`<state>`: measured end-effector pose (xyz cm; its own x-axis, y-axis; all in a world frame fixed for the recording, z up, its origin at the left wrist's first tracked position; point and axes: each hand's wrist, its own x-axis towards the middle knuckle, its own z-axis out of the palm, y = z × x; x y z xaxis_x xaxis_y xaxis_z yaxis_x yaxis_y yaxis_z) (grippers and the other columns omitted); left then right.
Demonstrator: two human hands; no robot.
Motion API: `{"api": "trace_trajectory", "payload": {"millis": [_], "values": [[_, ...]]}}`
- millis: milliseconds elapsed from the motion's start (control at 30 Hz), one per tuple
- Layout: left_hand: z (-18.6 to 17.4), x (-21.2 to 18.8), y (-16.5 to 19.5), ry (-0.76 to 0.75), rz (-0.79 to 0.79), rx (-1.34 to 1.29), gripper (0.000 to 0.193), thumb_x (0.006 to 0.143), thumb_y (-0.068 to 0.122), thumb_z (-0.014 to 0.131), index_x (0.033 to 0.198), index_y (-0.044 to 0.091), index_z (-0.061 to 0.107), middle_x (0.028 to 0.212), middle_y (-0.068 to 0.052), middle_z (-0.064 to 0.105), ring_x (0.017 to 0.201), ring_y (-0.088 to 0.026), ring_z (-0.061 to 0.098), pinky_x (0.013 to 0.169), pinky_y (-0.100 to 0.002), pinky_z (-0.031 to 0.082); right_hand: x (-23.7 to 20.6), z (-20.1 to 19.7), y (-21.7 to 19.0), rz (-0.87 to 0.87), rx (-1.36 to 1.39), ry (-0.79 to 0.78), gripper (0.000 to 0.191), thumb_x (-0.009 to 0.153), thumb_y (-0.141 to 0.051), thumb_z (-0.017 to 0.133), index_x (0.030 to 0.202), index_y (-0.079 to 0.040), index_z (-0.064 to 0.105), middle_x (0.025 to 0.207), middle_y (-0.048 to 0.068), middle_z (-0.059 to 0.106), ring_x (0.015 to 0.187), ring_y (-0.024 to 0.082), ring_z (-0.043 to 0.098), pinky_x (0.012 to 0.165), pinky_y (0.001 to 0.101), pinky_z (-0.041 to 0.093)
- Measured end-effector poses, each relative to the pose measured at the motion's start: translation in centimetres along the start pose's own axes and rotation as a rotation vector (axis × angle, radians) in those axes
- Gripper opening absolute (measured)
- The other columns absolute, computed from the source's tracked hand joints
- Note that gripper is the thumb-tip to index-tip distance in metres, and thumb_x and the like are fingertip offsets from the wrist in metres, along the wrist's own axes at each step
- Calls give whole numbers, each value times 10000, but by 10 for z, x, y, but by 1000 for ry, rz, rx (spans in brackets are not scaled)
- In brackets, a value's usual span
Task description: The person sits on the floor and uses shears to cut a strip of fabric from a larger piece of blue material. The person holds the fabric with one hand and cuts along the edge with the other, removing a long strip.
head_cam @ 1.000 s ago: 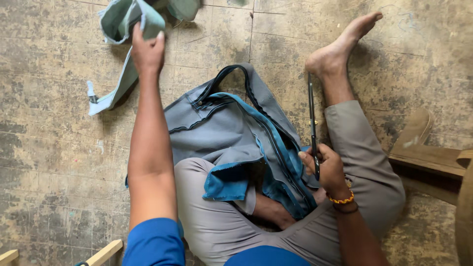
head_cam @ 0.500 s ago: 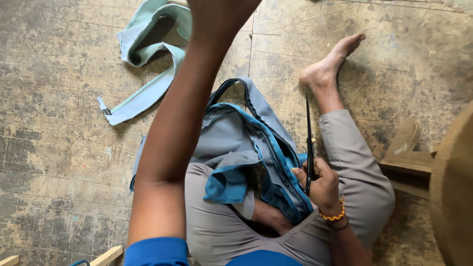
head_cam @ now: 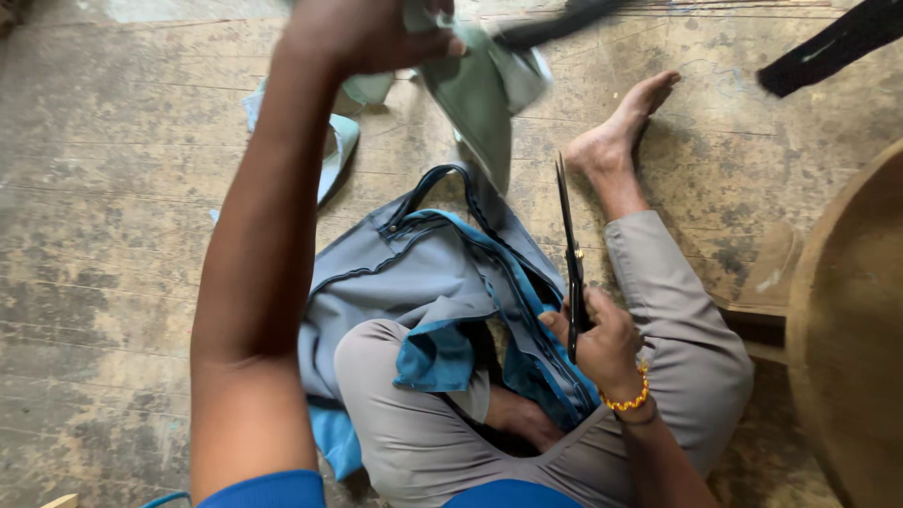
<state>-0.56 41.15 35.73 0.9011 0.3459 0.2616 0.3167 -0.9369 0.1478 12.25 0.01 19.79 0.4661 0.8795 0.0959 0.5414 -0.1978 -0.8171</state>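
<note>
The left hand, raised far forward, grips pale green fabric hanging toward the upright, closed scissors clasped in the nearer right hand

Soft, even daylight here, no harsh glare, only faint shadows tucked under the grey bag and beside the bare foot. The left hand and the pale green cloth it grips above the bag are smeared with motion blur. The scissors right of the bag look sharp. The floor left of the bag looks a bit washed out.
</note>
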Motion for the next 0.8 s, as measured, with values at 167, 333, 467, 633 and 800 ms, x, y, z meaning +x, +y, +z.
{"api": "trace_trajectory", "payload": {"millis": [167, 333, 467, 633, 800], "values": [[55, -38, 46, -333, -327, -613, 349, 1012, 236, 688, 1358, 210, 652, 864, -148, 709, 797, -193, 644, 745, -321, 556, 15, -1, -10, -23, 99, -32, 426, 782, -342, 873, 888, -38, 594, 667, 56, 636, 568, 173, 602, 547, 328, 469], [148, -41, 125, 34, 114, -602, 1100, 714, 432, 964, 1569, 69, 374, 1473, -293, 426, 1325, -457, 422, 1039, -553, 427, -21, -16, 0, 2, 10, 18, 484, 716, -376, 898, 856, -43, 575, 651, 86, 594, 549, 210, 561, 546, 349, 477], [213, -18, 210, 320, -44, -729, 1021, 723, 505, 912, 1509, 103, 398, 1433, -232, 532, 1315, -417, 542, 1051, -503, 494, -54, -39, 19, 43, -75, 31, 509, 680, -384, 914, 826, -46, 563, 618, 99, 583, 555, 242, 563, 528, 371, 470], [238, 31, 252, 447, -503, -725, 617, 909, 378, 756, 1450, 167, 549, 1252, -132, 719, 1075, -318, 725, 909, -412, 573, -68, -55, 28, 101, -5, 78, 444, 727, -344, 892, 882, -56, 592, 658, 74, 610, 573, 195, 607, 550, 348, 499], [211, 10, 223, 486, -157, -1171, 573, 1029, 245, 693, 1507, 52, 443, 1372, -131, 620, 1256, -235, 622, 1047, -402, 514, -58, -65, 26, 40, 32, 147, 404, 768, -327, 881, 926, -76, 607, 725, 41, 654, 649, 152, 679, 571, 312, 529]]}}
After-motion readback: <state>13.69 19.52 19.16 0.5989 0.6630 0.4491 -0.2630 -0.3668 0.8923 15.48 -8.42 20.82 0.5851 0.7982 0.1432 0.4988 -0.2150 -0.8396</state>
